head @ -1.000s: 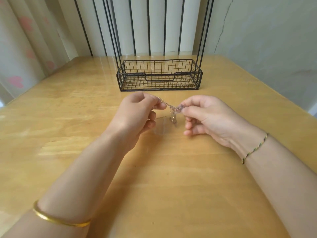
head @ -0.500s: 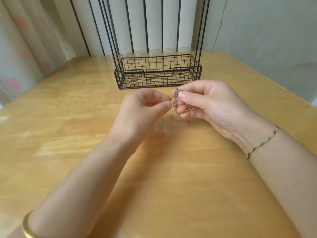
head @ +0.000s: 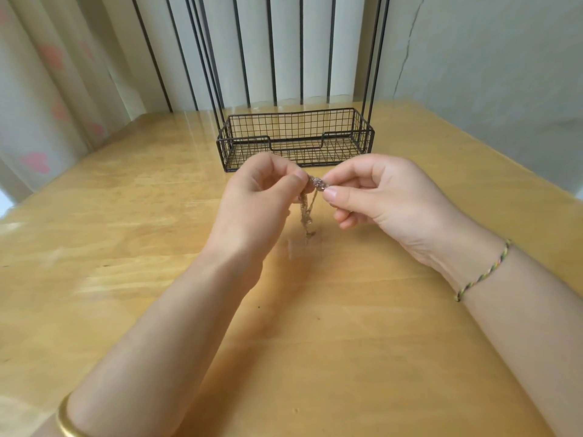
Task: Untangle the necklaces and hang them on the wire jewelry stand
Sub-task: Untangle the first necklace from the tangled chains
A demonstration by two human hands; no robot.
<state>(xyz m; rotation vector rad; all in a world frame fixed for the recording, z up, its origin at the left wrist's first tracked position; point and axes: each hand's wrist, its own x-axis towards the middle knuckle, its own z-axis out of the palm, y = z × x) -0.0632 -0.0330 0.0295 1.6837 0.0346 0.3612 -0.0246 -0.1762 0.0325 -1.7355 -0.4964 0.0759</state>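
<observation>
A small tangled clump of silvery necklace chains [head: 316, 184] hangs in the air between my two hands, above the middle of the wooden table [head: 126, 247]. Blurred strands trail down from it toward the tabletop. My left hand [head: 258, 203] pinches the clump from the left with thumb and forefinger. My right hand [head: 378, 197] pinches it from the right. Behind the hands stands the black wire jewelry stand [head: 295, 138], a mesh basket base with tall thin uprights running out of the top of the frame. Nothing hangs on the part I can see.
The table meets a curtain [head: 63, 74] at the back left and a pale wall [head: 489, 58] at the right. A gold bangle [head: 64, 417] circles my left wrist, a braided cord [head: 482, 272] my right.
The hands first held the chain stretched between them, then the right hand gathered it alone. Now both pinch the clump close together, and strands dangle below. The stand looks nearer.
</observation>
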